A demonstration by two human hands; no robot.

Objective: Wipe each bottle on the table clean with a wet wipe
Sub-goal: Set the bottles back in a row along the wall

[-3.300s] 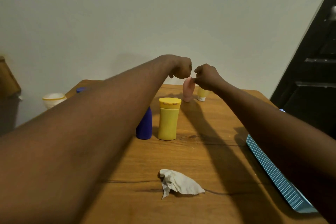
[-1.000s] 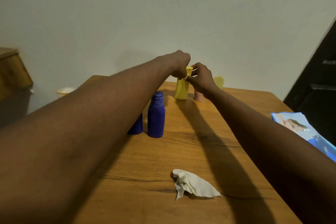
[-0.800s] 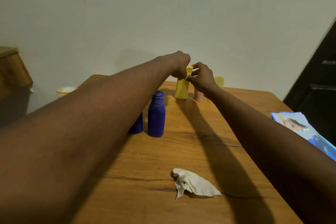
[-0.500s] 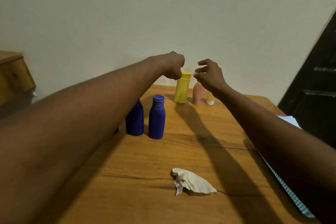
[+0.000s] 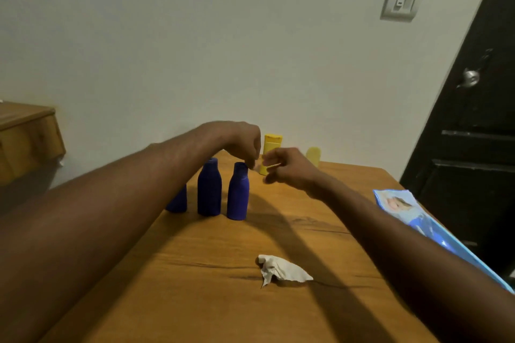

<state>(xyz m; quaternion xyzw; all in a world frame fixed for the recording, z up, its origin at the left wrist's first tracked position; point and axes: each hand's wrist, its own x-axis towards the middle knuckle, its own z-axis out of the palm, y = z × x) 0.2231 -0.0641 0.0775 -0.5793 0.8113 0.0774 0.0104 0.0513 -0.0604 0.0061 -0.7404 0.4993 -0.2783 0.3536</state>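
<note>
Plainly, the wooden counter [image 5: 195,301] fills the lower half of the frame and carries all the things. The left hand [image 5: 239,142], at the centre, has its grip curled downward with the fingertips just at the cap of the right blue bottle [image 5: 238,198]; I cannot tell if it pinches the cap or only touches it. The right hand [image 5: 289,170], just to the right, has a loose, half-curled grip that holds nothing. The blue wipe pack [image 5: 401,206] lies at the right edge. The middle blue bottle [image 5: 209,192] and the left blue bottle [image 5: 178,202], partly hidden by the left forearm, stand upright beside the first. The tall yellow bottle [image 5: 272,142] and the small yellow bottle [image 5: 313,156] stand behind the hands. The crumpled wipe [image 5: 281,273] lies in the lower middle, well apart from every bottle. I judge the step to be choosing the next bottle, not wiping. The next move calls for one hand to fetch the wipe while the other steadies the bottle. Compared with half a second before, both hands have come down from the tall yellow bottle to the blue one, a third blue bottle now shows, and the wipe has not moved.
</note>
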